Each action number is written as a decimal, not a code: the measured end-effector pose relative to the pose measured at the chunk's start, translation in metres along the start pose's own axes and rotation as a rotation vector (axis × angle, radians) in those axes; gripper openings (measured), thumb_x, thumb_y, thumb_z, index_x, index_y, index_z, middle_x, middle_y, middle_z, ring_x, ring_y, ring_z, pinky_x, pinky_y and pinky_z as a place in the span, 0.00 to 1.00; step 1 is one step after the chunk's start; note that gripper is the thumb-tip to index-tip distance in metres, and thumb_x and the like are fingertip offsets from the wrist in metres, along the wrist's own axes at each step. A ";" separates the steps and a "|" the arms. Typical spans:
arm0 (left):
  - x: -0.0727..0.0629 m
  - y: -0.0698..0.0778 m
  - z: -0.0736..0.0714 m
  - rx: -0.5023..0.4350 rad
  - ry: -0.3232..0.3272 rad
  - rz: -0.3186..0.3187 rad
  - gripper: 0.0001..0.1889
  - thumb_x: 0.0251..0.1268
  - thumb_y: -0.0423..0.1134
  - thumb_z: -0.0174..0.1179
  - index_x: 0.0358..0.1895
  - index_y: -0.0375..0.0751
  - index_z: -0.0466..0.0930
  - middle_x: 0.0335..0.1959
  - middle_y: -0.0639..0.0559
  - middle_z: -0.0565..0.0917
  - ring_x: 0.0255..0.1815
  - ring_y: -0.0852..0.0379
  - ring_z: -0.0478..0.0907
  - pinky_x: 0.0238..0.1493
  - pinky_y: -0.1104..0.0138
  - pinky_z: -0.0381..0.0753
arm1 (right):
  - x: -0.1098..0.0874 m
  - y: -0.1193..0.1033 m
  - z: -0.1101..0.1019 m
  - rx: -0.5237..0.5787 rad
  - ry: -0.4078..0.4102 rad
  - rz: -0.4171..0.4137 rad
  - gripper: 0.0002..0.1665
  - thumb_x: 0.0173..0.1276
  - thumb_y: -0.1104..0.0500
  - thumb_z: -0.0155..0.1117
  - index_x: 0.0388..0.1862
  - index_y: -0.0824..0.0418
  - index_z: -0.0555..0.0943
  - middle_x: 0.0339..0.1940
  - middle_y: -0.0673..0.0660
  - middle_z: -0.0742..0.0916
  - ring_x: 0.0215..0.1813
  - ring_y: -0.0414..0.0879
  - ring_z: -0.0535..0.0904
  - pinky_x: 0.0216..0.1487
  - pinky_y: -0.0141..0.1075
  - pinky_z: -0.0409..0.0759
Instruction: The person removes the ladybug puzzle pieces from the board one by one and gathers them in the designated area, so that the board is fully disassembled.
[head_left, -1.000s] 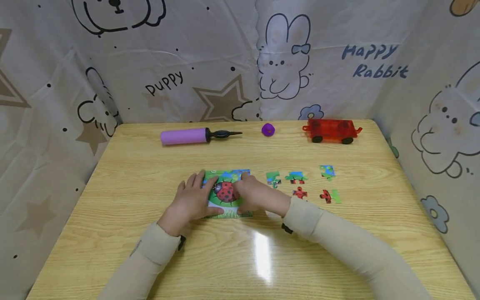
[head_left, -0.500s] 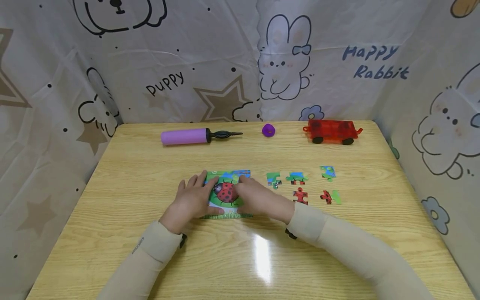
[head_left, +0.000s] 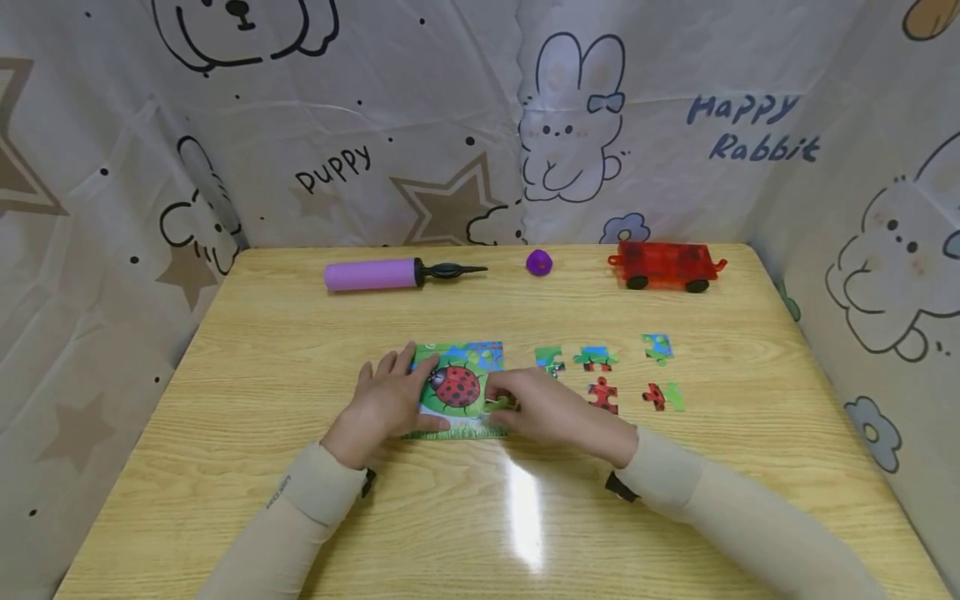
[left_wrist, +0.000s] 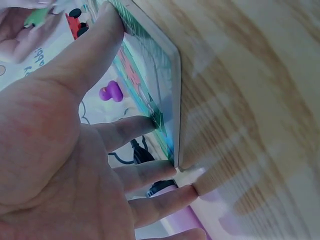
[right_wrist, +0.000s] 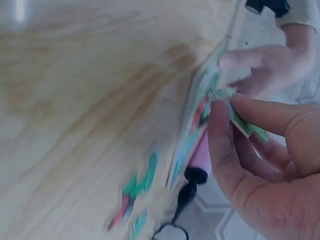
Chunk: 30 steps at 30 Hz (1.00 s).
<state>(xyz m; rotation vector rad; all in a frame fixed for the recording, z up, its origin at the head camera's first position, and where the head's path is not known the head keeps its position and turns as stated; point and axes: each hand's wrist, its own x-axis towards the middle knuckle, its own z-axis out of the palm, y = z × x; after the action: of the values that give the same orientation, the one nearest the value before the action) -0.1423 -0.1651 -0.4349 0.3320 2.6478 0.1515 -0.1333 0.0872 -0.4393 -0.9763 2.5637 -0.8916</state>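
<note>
A ladybug puzzle board [head_left: 467, 429] lies flat on the wooden table in the head view. My left hand [head_left: 377, 412] rests along its left side, thumb on the lower part and fingers spread at the upper left edge. Over the board's right edge, my right hand [head_left: 551, 406] pinches a green puzzle piece [right_wrist: 242, 121] between thumb and fingers, lifted off the board. Part of that piece is hidden by the fingers. To the right lie several loose puzzle pieces [head_left: 603, 394], some with ladybug red and some blue-green.
Along the table's far edge are a pink hand pump [head_left: 375, 275] with a black nozzle, a small purple ring-like object [head_left: 539, 263] and a red toy wagon [head_left: 666, 265]. A printed cloth [head_left: 435, 92] hangs behind the table.
My right hand has moved right from the ladybug toward the board's right edge, and a pinched green piece now shows in its fingers. My left hand has stayed on the board.
</note>
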 end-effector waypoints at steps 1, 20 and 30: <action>0.000 0.000 0.000 -0.005 -0.002 -0.001 0.58 0.60 0.71 0.68 0.87 0.53 0.50 0.89 0.38 0.44 0.86 0.32 0.49 0.82 0.30 0.49 | -0.005 0.002 -0.003 0.008 0.005 -0.008 0.06 0.69 0.61 0.75 0.39 0.56 0.84 0.34 0.46 0.88 0.33 0.35 0.77 0.36 0.30 0.78; -0.001 0.000 -0.001 -0.014 -0.005 0.003 0.58 0.60 0.70 0.68 0.87 0.53 0.48 0.89 0.38 0.43 0.86 0.31 0.48 0.80 0.28 0.49 | -0.140 0.061 -0.086 -0.007 -0.109 0.164 0.15 0.72 0.61 0.72 0.56 0.56 0.88 0.47 0.49 0.92 0.38 0.30 0.81 0.37 0.29 0.83; -0.001 0.001 -0.002 -0.008 -0.012 0.000 0.57 0.61 0.70 0.68 0.87 0.53 0.48 0.89 0.38 0.43 0.86 0.30 0.49 0.80 0.28 0.50 | -0.178 0.093 -0.093 -0.003 -0.183 0.246 0.14 0.71 0.61 0.72 0.53 0.51 0.91 0.51 0.52 0.91 0.36 0.28 0.75 0.33 0.28 0.76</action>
<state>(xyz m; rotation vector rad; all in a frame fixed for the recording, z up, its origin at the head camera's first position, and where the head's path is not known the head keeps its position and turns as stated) -0.1421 -0.1648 -0.4328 0.3295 2.6347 0.1603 -0.0889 0.3030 -0.4214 -0.6877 2.4610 -0.6972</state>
